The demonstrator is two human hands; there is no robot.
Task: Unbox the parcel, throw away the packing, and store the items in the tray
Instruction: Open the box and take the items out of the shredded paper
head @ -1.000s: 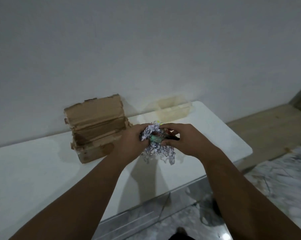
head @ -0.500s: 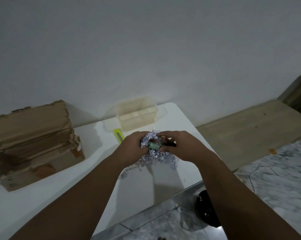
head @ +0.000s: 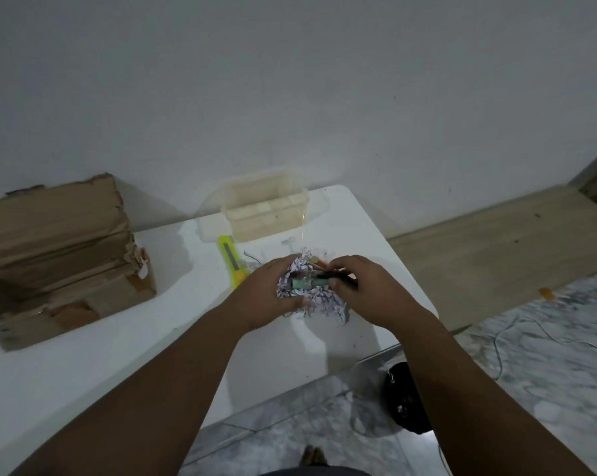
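1. You held a wad of shredded paper packing [head: 319, 297] over the white table [head: 84, 365], cupped in your left hand [head: 269, 297], with your right hand [head: 365, 290] closed against it from the other side, so both hands met on one bundle.

2. Inside the wad lay the items [head: 307, 284]: a mint-green piece at the centre, a dark, pen-like shaft running right under your right fingertips [head: 340, 286], and a wood-coloured tip poking out at the top. Exactly what they were could not be told.

3. Their long axis ran roughly left to right, from your left palm towards your right fingers. Your right hand pinched the dark end, and looked better placed to draw them out sideways.

4. The clear plastic tray [head: 266, 214] stood beyond your hands, near the wall and slightly left. It was well apart from the bundle, so the items would have had to travel forward, away from you.

5. A yellow box cutter [head: 230, 259] lay between the tray and your left hand, and the torn cardboard parcel [head: 60, 255] stood open far to the left.

6. The paper probably had to come away before anything went into the tray.
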